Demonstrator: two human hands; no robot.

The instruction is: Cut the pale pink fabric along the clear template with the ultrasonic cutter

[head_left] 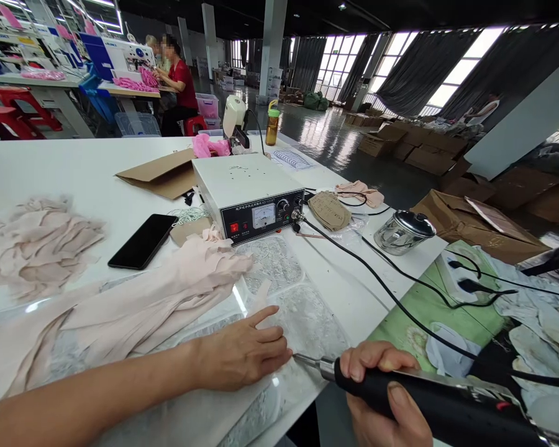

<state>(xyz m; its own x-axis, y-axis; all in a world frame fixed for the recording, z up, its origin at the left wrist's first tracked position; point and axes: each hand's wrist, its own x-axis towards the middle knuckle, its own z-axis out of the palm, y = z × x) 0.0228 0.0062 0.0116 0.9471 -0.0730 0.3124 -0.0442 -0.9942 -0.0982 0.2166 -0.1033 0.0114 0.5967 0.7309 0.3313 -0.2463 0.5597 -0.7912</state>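
My right hand [386,385] is wrapped round a thick black handheld tool [428,400] with a thin metal tip. That tip points left and ends close to the fingertips of my left hand [242,354]. My left hand lies palm down on the clear sheet [302,310], fingers spread a little, with a small pale strip [261,295] just beyond its index finger. Beyond my left forearm, pale pink fabric pieces [168,282] are laid out in a long stack. A cable runs from the tool side to a white control box [256,186] with a lit red switch.
A black phone [142,241] lies left of the box, near a fabric heap [41,248]. Brown card pieces [330,211], a lidded glass jar [403,233] and loose cables [377,279] are on the right. A bottle [272,126] stands at the far edge; a person in red [181,81] sits beyond.
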